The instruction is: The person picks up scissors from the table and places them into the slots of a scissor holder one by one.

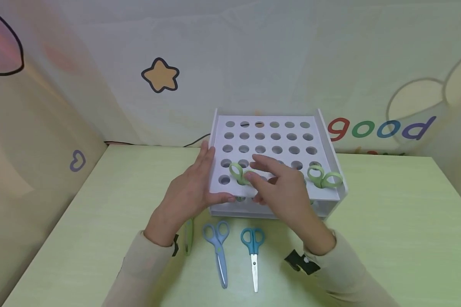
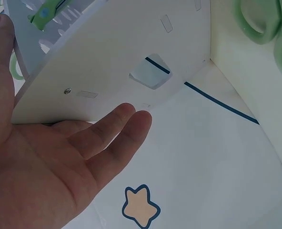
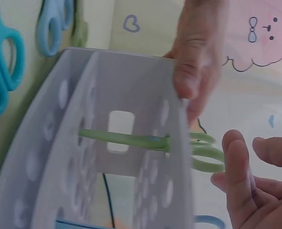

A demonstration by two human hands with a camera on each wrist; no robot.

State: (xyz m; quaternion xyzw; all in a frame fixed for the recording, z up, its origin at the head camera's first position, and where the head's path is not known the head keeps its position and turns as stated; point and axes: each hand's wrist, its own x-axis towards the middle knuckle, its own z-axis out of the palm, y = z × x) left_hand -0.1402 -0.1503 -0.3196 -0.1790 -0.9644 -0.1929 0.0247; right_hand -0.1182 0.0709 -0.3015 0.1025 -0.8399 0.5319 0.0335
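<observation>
My left hand [image 1: 188, 183] lies along the left wall of a white rack [image 1: 249, 191] full of round holes. Its thumb touches the front edge and its fingers are straight. Light green scissors [image 1: 235, 169] stand in a hole near the front left, handles up. Just right of those handles is my right hand [image 1: 288, 192], fingers loosely bent. The right wrist view shows a gap between its fingertips [image 3: 236, 143] and the green scissors [image 3: 131, 140], whose lower part runs through the rack. A blue handle [image 3: 210, 220] shows below them.
More green scissors [image 1: 323, 179] stand at the rack's front right. In front of the rack lie lavender-blue scissors [image 1: 220, 253] and teal scissors [image 1: 254, 247] with a bare metal blade. A green item [image 1: 189, 238] is partly hidden by the left wrist. A printed cloth [image 1: 253, 59] hangs behind.
</observation>
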